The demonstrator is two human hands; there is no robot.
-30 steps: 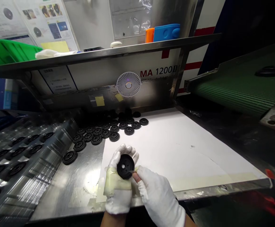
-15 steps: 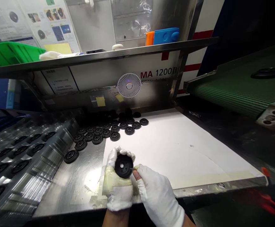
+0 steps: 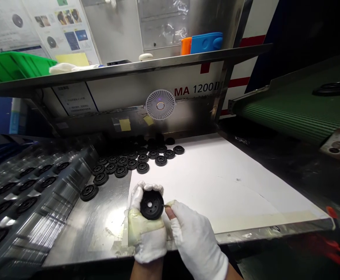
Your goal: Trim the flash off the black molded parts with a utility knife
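- A black plastic-looking wheel with a central hole rested in the left hand, above the near-left part of a white sheet.
- It looked light, stiff and perhaps slippery; its outer rim seemed the surest hold.
- The left hand was clamped around that rim.
- The right hand pinched 1 thin tool beside it; contact was unclear.
- Beyond lay similar wheels.

There are over twenty discs, one fan.
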